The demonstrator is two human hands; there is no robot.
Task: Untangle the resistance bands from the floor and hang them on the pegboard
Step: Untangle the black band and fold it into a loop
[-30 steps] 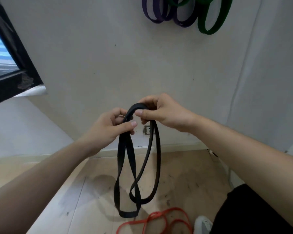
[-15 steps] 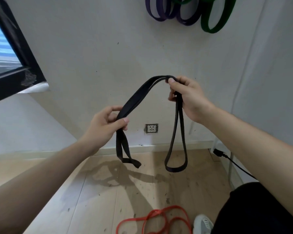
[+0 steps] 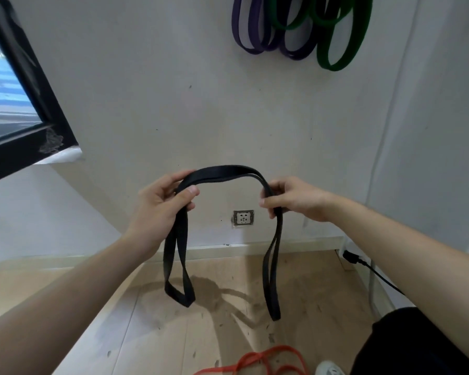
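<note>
**Asker:** Where is the band being worked on?

**Describer:** A black resistance band (image 3: 222, 171) is held in the air, doubled into two strands that arch over the wall socket (image 3: 243, 217). One loop end hangs left of the socket and the other right of it. Both clear the wooden floor (image 3: 125, 328).

**Asker:** What are the hands doing?

**Describer:** The left hand (image 3: 160, 209) grasps the strands up and left of the socket, thumb pressed over them and fingers curled behind. The right hand (image 3: 295, 201) pinches them up and right of the socket.

**Asker:** Is it untangled?

**Describer:** Nearly, by the look of it. The left loop seems to carry one twist low down. The right loop hangs flat.

**Asker:** How should this step be done well?

**Describer:** In my judgement, hold the hands apart so the strands lie side by side and roll out that twist. Then gather the arch as one and lift it.

**Asker:** What else is there?

**Describer:** High above and right of the socket, purple bands (image 3: 252, 51) and a green band (image 3: 335, 66) hang on the wall. Their pegs are out of view. An orange-red band (image 3: 278, 349) lies on the floor well below the socket.
</note>
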